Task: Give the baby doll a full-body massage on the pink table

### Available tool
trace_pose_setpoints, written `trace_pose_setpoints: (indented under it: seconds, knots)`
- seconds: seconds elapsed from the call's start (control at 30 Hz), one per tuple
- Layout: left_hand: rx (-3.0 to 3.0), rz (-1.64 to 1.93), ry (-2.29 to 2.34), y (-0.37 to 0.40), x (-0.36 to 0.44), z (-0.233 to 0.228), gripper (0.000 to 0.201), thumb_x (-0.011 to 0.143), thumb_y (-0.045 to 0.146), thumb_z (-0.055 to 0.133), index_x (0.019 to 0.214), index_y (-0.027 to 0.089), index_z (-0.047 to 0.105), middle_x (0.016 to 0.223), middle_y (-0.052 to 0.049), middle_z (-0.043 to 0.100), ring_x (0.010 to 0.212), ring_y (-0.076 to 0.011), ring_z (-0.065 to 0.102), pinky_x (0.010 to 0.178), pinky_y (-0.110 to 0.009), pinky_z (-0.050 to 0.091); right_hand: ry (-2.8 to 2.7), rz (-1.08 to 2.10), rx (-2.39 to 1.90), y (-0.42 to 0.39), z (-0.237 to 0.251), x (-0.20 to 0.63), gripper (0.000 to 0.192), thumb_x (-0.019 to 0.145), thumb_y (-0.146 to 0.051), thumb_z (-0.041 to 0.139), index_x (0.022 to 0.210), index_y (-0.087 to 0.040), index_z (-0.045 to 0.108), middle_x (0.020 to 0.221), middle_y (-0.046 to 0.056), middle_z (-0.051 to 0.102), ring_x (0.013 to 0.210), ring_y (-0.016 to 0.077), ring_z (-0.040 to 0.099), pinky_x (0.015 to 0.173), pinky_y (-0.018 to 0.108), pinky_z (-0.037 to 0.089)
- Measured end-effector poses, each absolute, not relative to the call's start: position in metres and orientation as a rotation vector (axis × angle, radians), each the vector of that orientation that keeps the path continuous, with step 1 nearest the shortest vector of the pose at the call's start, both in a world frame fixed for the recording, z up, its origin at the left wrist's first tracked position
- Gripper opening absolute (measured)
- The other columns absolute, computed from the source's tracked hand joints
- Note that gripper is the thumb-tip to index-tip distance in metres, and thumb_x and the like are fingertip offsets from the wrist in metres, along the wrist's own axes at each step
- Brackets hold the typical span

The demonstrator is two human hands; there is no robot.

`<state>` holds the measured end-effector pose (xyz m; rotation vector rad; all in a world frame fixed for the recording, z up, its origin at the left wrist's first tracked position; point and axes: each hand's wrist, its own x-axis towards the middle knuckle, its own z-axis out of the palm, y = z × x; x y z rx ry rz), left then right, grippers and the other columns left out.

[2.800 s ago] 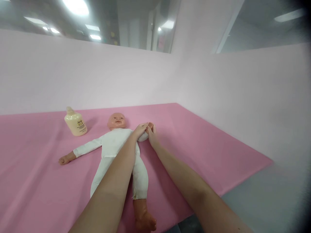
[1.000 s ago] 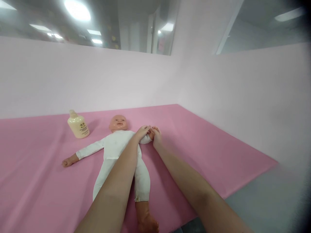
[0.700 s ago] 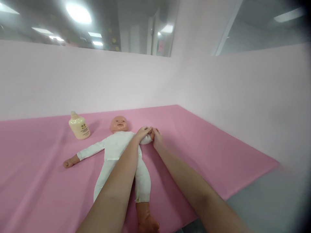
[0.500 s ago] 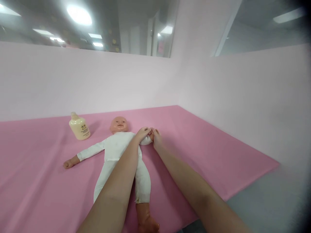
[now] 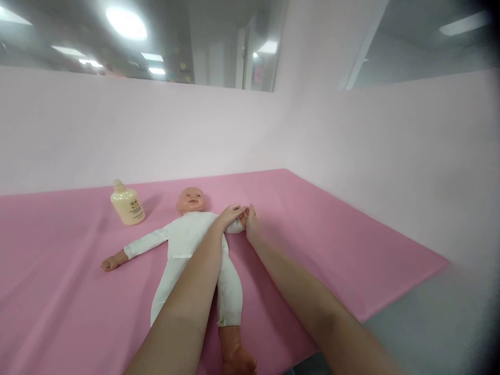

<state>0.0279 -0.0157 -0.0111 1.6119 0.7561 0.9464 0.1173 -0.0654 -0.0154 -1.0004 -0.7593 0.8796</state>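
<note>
So the left hand [image 5: 230, 213] is curled over and the right hand [image 5: 252, 223] is cupped in from the other side, fingers bunched up around the doll's small hand [image 5: 244, 221]. Can't tell how hard either one squeezes, the fingertips hide it. My worry: pull or twist too much and that short bent arm [image 5: 233, 227] could strain where vinyl meets cloth.

Next one out, the left forearm [image 5: 191, 291] crosses right over the doll [image 5: 183, 232], which is on its back on the pink surface [image 5: 320, 245]. Lean in and it'd probably press down on the body or drag it. The visible foot [image 5: 236, 354] is near the front edge, so a tug that way might slide it over.

The bottle [image 5: 128, 207] is well apart from the hands, past the outstretched arm [image 5: 146, 242]. Only a big swing would knock it, I reckon.
</note>
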Motion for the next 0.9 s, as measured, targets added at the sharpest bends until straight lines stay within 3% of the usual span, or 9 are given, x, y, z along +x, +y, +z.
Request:
trace_pose_setpoints:
  seconds: [0.13, 0.23, 0.33, 0.47, 0.67, 0.9]
  knots:
    - [1.6, 0.958, 0.787, -0.0133, 0.0277, -0.0124, 0.043, 0.078, 0.056, 0.063, 0.062, 0.018, 0.049, 0.058, 0.005, 0.049, 0.057, -0.0096, 0.046, 0.06, -0.024, 0.038, -0.758, 0.847, -0.995, -0.0638, -0.0176, 0.1163, 0.036, 0.081, -0.053, 0.053, 0.062, -0.023, 0.053, 0.057, -0.001, 0.06, 0.058, 0.015, 0.058, 0.061, 0.029, 0.05]
    - [1.572, 0.972, 0.842, -0.0108, 0.028, -0.0138, 0.042, 0.077, 0.056, 0.062, 0.064, 0.018, 0.05, 0.059, 0.004, 0.051, 0.06, -0.0112, 0.049, 0.062, -0.026, 0.04, -0.752, 0.841, -0.974, -0.0624, -0.0203, 0.1152, 0.02, 0.074, -0.042, 0.063, 0.077, -0.024, 0.054, 0.072, -0.002, 0.064, 0.07, 0.0158, 0.063, 0.068, 0.029, 0.052]
    - [1.536, 0.974, 0.879, -0.0094, 0.0284, -0.0148, 0.041, 0.077, 0.057, 0.06, 0.067, 0.018, 0.051, 0.063, 0.001, 0.056, 0.064, -0.0135, 0.054, 0.065, -0.027, 0.042, -0.748, 0.877, -0.93, -0.0625, -0.0217, 0.1146, 0.033, 0.068, -0.034, 0.068, 0.095, -0.025, 0.051, 0.091, -0.001, 0.067, 0.084, 0.017, 0.066, 0.073, 0.03, 0.055]
    - [1.507, 0.988, 0.895, -0.0096, 0.0285, -0.0151, 0.042, 0.075, 0.057, 0.061, 0.067, 0.017, 0.054, 0.064, 0.0, 0.058, 0.066, -0.0147, 0.056, 0.067, -0.029, 0.043, -0.749, 0.944, -0.879, -0.0636, -0.0221, 0.1155, 0.046, 0.065, -0.028, 0.069, 0.105, -0.027, 0.047, 0.101, 0.001, 0.065, 0.09, 0.0171, 0.067, 0.076, 0.03, 0.056]
    - [1.469, 1.095, 0.921, -0.0078, 0.0268, -0.0132, 0.037, 0.079, 0.053, 0.056, 0.07, 0.018, 0.054, 0.068, -0.001, 0.059, 0.07, -0.0161, 0.057, 0.073, -0.03, 0.044, -0.855, 0.915, -0.917, -0.0664, -0.0194, 0.1135, 0.039, 0.071, -0.035, 0.069, 0.106, -0.025, 0.054, 0.114, 0.005, 0.066, 0.108, 0.0198, 0.063, 0.091, 0.035, 0.053]
    - [1.454, 1.197, 0.988, -0.0089, 0.0247, -0.007, 0.038, 0.085, 0.056, 0.049, 0.076, 0.02, 0.053, 0.079, -0.004, 0.062, 0.081, -0.0182, 0.059, 0.079, -0.03, 0.044, -1.067, 0.829, -0.947, -0.0714, -0.0162, 0.1132, 0.034, 0.087, -0.048, 0.053, 0.107, -0.025, 0.066, 0.131, 0.004, 0.061, 0.128, 0.0171, 0.052, 0.113, 0.038, 0.036]
